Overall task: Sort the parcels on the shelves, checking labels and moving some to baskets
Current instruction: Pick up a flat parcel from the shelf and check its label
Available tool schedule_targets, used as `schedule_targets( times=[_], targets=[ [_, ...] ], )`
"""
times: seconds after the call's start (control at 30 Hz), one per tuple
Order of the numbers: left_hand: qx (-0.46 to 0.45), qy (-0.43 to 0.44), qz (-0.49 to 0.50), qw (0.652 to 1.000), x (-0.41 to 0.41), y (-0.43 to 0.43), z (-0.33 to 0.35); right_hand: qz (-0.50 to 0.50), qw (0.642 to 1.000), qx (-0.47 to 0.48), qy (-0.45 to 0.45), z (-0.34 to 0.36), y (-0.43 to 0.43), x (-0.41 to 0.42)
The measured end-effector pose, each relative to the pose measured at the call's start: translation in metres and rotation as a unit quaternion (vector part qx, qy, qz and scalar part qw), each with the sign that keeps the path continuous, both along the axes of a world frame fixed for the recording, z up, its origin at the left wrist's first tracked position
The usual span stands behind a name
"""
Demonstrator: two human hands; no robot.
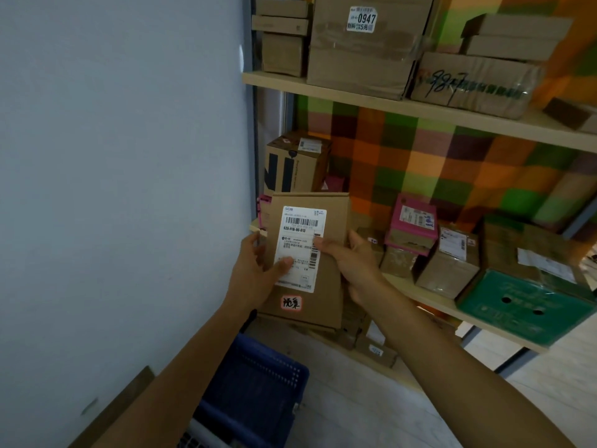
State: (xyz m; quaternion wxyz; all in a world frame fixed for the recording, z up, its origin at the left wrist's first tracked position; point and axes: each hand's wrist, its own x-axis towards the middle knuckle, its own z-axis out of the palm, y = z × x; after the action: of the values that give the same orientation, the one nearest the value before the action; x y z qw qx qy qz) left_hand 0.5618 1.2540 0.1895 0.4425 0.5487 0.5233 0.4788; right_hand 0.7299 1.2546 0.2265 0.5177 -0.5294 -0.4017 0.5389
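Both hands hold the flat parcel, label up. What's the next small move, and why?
Probably lower the flat parcel toward the blue basket below it. The left hand and right hand hold it in front of the shelf, label facing the camera, so the check seems underway.
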Motion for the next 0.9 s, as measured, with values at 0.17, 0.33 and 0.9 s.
schedule_targets(
  times=[0.17,0.33,0.9],
  targets=[
    [0.036,0.198,-0.039,0.979,0.022,0.001,-0.016,-0.048,0.998,-0.014,0.029,0.002,0.000,-0.010],
    [-0.031,0.019,-0.108,0.993,0.028,0.006,-0.024,0.044,0.998,-0.033,0.038,0.017,-0.003,-0.008],
    [-0.112,-0.132,-0.254,0.952,0.037,-0.014,-0.016,0.121,0.992,-0.036,-0.019,0.025,-0.019,0.017]
  ],
)
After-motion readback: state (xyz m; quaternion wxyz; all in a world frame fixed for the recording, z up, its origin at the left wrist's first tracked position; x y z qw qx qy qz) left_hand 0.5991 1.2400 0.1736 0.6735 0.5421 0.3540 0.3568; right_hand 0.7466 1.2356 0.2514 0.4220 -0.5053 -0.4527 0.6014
